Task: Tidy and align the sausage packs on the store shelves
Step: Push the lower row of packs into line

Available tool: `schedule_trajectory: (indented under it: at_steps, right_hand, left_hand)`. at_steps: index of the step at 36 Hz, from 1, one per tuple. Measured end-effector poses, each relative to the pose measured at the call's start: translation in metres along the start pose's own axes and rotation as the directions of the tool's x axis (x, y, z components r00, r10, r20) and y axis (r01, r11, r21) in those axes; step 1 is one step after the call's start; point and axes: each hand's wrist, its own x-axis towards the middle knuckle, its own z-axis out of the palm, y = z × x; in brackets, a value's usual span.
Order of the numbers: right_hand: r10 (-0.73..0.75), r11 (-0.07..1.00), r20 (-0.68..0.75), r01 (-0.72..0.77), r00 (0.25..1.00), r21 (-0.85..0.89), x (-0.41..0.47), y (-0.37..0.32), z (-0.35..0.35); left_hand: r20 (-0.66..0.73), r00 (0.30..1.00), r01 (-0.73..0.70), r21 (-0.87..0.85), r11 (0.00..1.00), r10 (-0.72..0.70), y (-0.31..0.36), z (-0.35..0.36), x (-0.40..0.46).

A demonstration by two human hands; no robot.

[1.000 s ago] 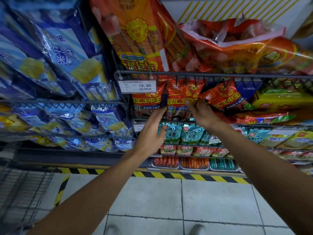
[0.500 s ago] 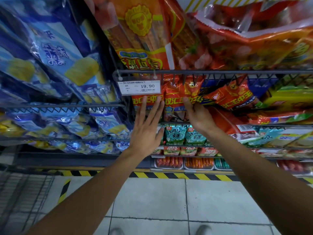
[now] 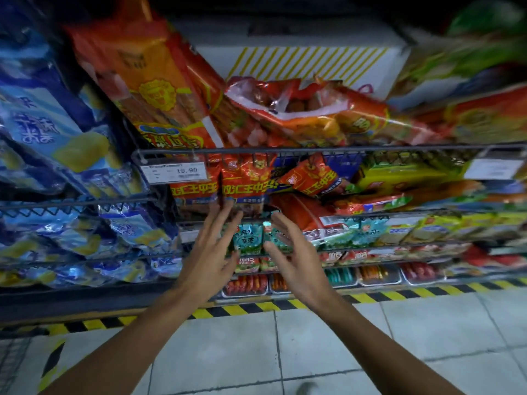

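Now both hands outstretched, fingers spread.

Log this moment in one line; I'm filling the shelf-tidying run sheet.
left hand: open, empty | right hand: open, empty | red plastic sausage packs: upright, untouched | red tilted pack: askew

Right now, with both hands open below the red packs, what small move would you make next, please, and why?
Probably reach the right hand up to the tilted red pack and turn it upright. It leans askew beside the two upright red packs next to the price tag, and both the right and the left hand hold nothing.
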Motion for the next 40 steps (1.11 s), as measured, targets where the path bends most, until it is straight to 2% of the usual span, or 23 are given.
schedule_trajectory:
  at_steps: [4, 6, 9, 11, 16, 20, 26, 29, 33, 37, 40]
  right_hand:
    - [-0.285, 0.945, -0.072, 0.267, 0.956, -0.191, -0.028, 0.022, -0.052]
    - [-0.354, 0.911, -0.115, 0.314, 0.928, -0.269, -0.033, 0.039, -0.077]
    - [-0.308, 0.924, -0.171, 0.252, 0.936, -0.287, -0.029, 0.059, -0.111]
    - [-0.257, 0.931, -0.152, 0.203, 0.954, -0.302, -0.022, 0.071, -0.126]
    - [-0.168, 0.949, 0.016, 0.166, 0.986, -0.269, -0.002, 0.091, -0.142]
    - [-0.181, 0.919, 0.110, 0.208, 0.977, -0.335, 0.014, 0.097, -0.136]
    - [-0.126, 0.939, -0.003, 0.119, 0.992, -0.324, 0.024, 0.102, -0.123]
    - [-0.170, 0.957, -0.077, 0.146, 0.982, -0.251, 0.022, 0.099, -0.111]
    - [-0.143, 0.989, -0.174, 0.132, 0.974, -0.071, 0.023, 0.079, -0.102]
    - [-0.074, 0.996, -0.195, 0.081, 0.978, 0.027, 0.033, 0.056, -0.097]
    - [-0.030, 0.997, -0.125, 0.022, 0.992, -0.070, 0.048, 0.054, -0.092]
  left_hand:
    - [0.136, 0.990, -0.010, -0.078, 0.997, 0.021, 0.034, 0.008, 0.002]
    - [0.181, 0.983, 0.006, -0.115, 0.993, 0.015, 0.052, 0.010, 0.010]
    - [0.157, 0.988, 0.026, -0.159, 0.987, -0.001, 0.077, 0.021, 0.030]
    - [0.137, 0.989, 0.078, -0.211, 0.974, -0.049, 0.086, 0.033, 0.040]
    - [0.078, 0.976, 0.219, -0.367, 0.904, -0.204, 0.093, 0.063, 0.051]
    - [0.037, 0.977, 0.210, -0.338, 0.917, -0.210, 0.088, 0.077, 0.057]
    - [-0.093, 0.985, 0.120, -0.232, 0.965, -0.144, 0.075, 0.091, 0.072]
    - [-0.126, 0.975, 0.137, -0.294, 0.946, -0.181, 0.072, 0.089, 0.069]
    - [-0.167, 0.961, 0.142, -0.390, 0.910, -0.221, 0.072, 0.068, 0.065]
    - [-0.162, 0.889, 0.311, -0.474, 0.824, -0.429, 0.074, 0.051, 0.071]
    - [-0.161, 0.868, 0.327, -0.528, 0.784, -0.470, 0.074, 0.047, 0.075]
